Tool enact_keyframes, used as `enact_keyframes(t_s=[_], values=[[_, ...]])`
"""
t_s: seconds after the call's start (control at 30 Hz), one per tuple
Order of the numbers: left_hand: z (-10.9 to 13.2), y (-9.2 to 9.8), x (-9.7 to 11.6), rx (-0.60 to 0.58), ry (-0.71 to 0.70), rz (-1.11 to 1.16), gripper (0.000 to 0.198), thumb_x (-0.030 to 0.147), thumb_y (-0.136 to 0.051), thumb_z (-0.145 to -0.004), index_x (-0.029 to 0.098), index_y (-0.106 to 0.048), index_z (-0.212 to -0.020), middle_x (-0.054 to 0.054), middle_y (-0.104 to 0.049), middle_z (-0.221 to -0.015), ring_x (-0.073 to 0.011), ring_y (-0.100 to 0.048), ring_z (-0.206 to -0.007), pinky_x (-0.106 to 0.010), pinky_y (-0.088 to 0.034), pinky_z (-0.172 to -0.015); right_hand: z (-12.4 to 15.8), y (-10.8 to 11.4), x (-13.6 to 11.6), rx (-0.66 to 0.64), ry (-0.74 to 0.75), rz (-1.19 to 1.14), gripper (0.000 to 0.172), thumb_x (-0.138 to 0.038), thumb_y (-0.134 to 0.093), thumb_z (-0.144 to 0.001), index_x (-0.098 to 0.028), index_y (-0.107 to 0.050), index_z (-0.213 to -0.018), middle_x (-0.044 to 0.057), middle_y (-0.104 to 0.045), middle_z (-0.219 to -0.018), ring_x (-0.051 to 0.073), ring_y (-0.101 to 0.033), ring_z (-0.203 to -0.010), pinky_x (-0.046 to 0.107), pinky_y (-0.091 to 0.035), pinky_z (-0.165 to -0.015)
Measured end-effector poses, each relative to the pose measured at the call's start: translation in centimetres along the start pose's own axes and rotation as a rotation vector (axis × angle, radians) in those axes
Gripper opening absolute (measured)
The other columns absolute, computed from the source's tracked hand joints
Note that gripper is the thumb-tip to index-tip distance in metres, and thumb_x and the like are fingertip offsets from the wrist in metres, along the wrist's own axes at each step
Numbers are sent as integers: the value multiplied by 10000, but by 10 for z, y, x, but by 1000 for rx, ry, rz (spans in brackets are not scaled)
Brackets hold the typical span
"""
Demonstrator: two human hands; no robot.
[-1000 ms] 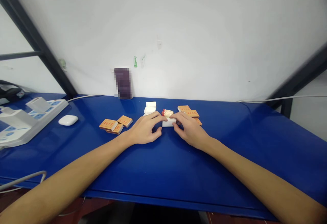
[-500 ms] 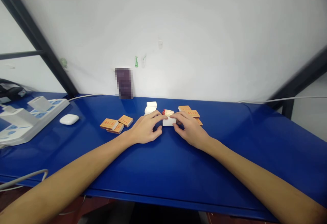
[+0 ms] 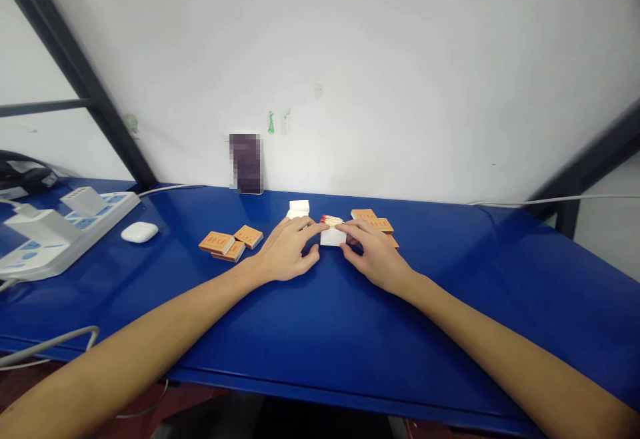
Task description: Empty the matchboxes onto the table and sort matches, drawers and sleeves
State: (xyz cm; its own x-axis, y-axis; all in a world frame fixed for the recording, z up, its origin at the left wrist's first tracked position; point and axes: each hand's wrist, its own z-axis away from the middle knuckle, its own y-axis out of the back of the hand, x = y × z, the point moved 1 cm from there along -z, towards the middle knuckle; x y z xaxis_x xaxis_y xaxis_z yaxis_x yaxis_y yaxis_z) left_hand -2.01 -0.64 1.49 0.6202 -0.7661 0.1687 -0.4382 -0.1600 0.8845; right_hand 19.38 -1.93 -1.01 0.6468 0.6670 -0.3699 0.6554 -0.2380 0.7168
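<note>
A small white matchbox tray (image 3: 332, 236) filled with red-tipped matches (image 3: 331, 220) rests on the blue table (image 3: 320, 332). My left hand (image 3: 287, 252) lies beside its left end, forefinger stretched over the match tips, other fingers curled. My right hand (image 3: 373, 252) pinches the tray's right end with thumb and fingers. Orange matchbox sleeves (image 3: 373, 220) lie just behind my right hand. Several more orange matchboxes (image 3: 231, 241) are stacked left of my left hand. Empty white trays (image 3: 298, 209) stand behind the left fingertips.
A white power strip with adapters (image 3: 55, 235) and a white earbud case (image 3: 139, 232) sit at the left. A dark blurred object (image 3: 247, 163) leans on the white wall. Cables (image 3: 47, 345) hang off the front left edge. Black frame bars run at both sides.
Both hands stay at the tray of matches; the fingers have pressed the matches down flatter. The view has shifted slightly to the left and downward.
</note>
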Motion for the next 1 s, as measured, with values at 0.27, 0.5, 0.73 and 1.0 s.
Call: enact_keyframes(t_s=[0.27, 0.5, 0.73, 1.0], values=[[-1, 2, 1, -39, 22, -23, 485, 244, -519, -869, 218, -535, -1353, -70, -650, -1061, -238, -539, -939, -395, -405, -843, 1, -2, 2, -7, -7, 8, 400, -159, -552, -871, -232, -583, -1263, 116, -599, -1174, 233, -657, -925, 463, -583, -860], [-1, 1, 0, -78, 11, 0, 480, 267, -485, -893, 198, -501, -1367, -77, -659, -1054, -237, -542, -949, -392, -372, -858, 1, -2, 3, -32, -16, -32, 408, -130, -533, -876, -227, -544, -1273, 106, -605, -1164, 240, -644, -997, 457, -576, -875], [-1, 1, 0, -89, 9, 27, 481, 272, -476, -895, 213, -487, -1372, -74, -656, -1018, -244, -548, -942, -400, -376, -863, 1, -1, 1, -12, -8, -15, 396, -133, -549, -862, -233, -568, -1244, 111, -611, -1171, 256, -644, -1018, 477, -576, -873], [0, 0, -1, -68, 5, 46, 450, 245, -489, -882, 202, -505, -1330, -72, -656, -1037, -246, -575, -961, -404, -391, -876, 1, -3, 3, -2, -12, -4, 408, -123, -550, -853, -226, -563, -1247, 110, -613, -1160, 235, -660, -931, 463, -589, -846]])
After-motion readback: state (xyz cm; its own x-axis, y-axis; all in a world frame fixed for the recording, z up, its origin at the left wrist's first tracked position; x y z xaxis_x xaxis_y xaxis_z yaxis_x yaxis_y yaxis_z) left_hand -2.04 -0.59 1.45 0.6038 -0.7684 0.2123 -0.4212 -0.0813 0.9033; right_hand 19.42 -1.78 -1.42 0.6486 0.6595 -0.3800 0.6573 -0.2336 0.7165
